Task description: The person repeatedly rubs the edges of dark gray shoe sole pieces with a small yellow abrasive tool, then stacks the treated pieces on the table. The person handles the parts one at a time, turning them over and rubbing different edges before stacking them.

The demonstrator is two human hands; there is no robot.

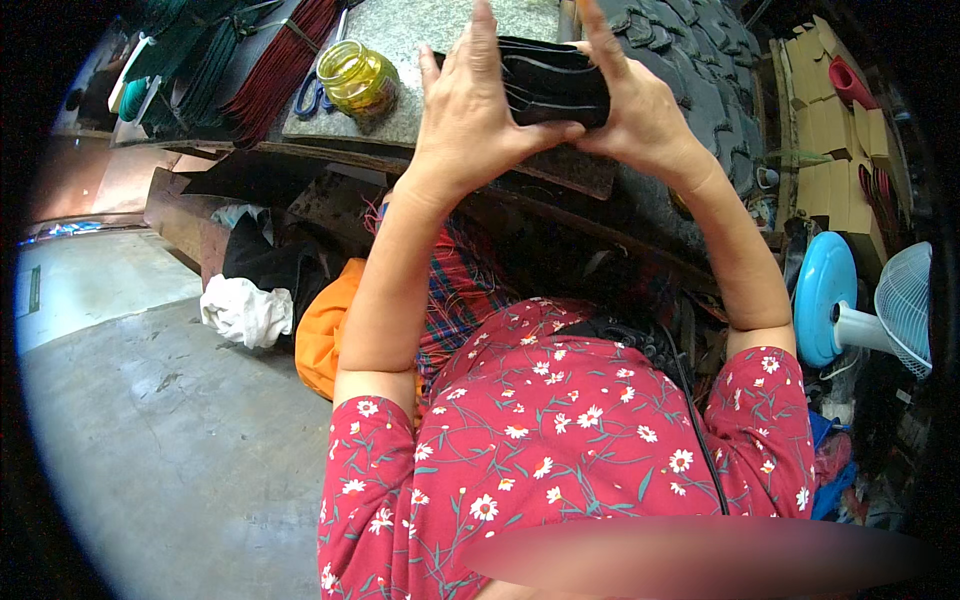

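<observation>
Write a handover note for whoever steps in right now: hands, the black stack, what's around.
Left hand: gripping the left end of the stack of black rubber pieces, thumb underneath, fingers up along the side.
Right hand: gripping the right end of the same stack.
Stack: held between both hands above the grey stone slab, edges roughly squared.
Nearby: yellow glass jar on the slab, left of the hands; large tyre to the right.
Done: pieces gathered into one stack. Left: it is not yet set down.
</observation>
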